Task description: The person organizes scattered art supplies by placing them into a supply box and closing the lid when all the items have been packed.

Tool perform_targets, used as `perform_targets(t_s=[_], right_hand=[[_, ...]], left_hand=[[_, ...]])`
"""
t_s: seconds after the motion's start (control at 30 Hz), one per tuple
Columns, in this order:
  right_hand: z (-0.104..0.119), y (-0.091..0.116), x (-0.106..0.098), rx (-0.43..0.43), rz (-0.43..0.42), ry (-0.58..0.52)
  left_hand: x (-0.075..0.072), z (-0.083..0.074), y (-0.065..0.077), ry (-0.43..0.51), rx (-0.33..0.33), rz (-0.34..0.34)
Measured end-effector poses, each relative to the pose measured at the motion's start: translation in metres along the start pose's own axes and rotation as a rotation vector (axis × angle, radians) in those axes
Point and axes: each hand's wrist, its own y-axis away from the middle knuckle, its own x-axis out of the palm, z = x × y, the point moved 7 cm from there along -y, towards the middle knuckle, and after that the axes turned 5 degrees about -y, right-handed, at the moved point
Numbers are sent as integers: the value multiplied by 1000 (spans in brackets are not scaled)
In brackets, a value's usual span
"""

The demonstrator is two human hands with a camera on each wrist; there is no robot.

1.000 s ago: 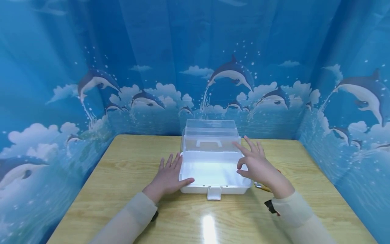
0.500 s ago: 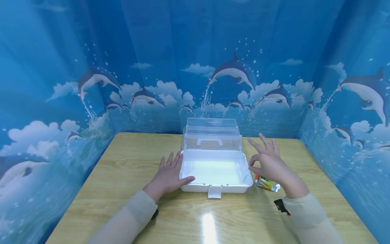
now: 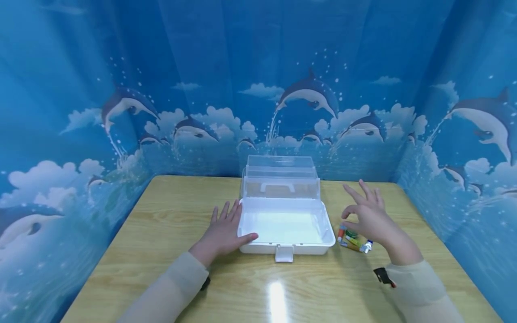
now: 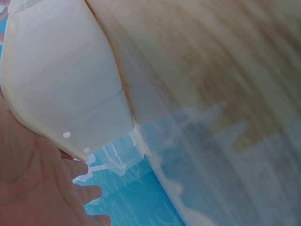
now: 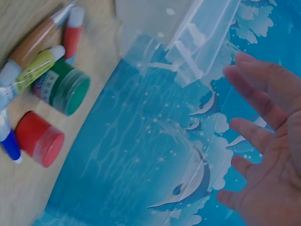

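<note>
An open white plastic box (image 3: 284, 249) stands on the table, its clear lid (image 3: 278, 177) tipped back behind it. My left hand (image 3: 222, 233) lies against the box's left side, fingers spread along the wall and thumb over the front rim. In the left wrist view the palm (image 4: 28, 165) presses at the box edge. My right hand (image 3: 369, 220) hovers right of the box, thumb and index finger bent toward each other, holding nothing. Below it lie a green paint jar (image 5: 66, 89), a red paint jar (image 5: 40, 139), a yellow tube (image 5: 40, 68) and a brown tube (image 5: 35, 42).
Beside the jars are an orange-red tube (image 5: 72, 35) and a blue-tipped item (image 5: 9, 143). A white latch (image 3: 284, 254) hangs at the box's front. The wooden table (image 3: 173, 202) ends at a blue dolphin curtain (image 3: 210, 157) behind and at both sides.
My right hand has moved right, from over the box's right end to above the paint jars and tubes, which now show more. The left hand stays at the box.
</note>
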Motion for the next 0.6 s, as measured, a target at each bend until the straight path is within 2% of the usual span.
perform_targets(t_s=[0.6], right_hand=[[-34, 0, 32, 65, 68, -28]], left_hand=[[-1, 0, 1, -1, -7, 7]])
